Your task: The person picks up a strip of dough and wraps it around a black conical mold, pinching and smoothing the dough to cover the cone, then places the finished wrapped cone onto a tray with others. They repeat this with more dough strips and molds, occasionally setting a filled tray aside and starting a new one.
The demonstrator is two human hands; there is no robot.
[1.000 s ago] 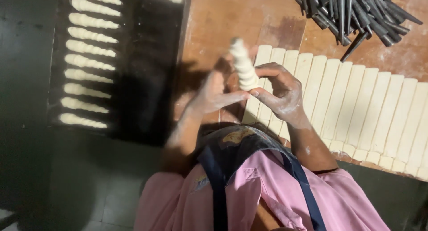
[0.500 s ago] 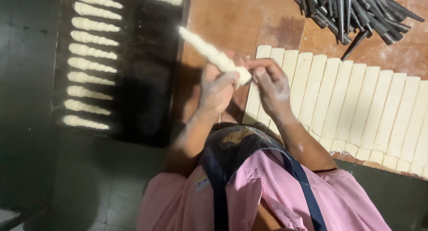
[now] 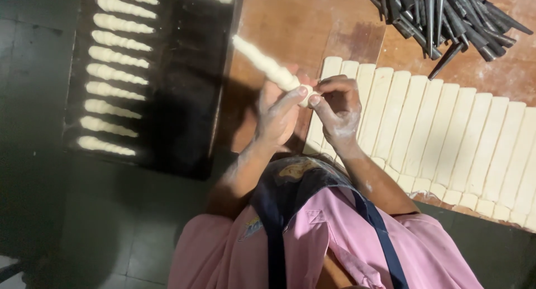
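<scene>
A dough-wrapped cone (image 3: 267,67) is held between both hands above the wooden table (image 3: 290,27), its thin tip pointing up and to the left. My left hand (image 3: 279,113) grips the cone's wide end from below. My right hand (image 3: 338,107) pinches the dough at that same wide end with fingertips. Just under and to the right of my hands, a row of flat cut dough strips (image 3: 441,133) lies side by side on the table.
A black baking tray (image 3: 184,94) at the left holds several wrapped dough cones (image 3: 114,57) in a column. A pile of dark metal cone moulds (image 3: 441,18) lies at the top right. Dark floor shows at the lower left.
The dough cone has swung from nearly upright to pointing up-left, and my hands have closed in on its wide end.
</scene>
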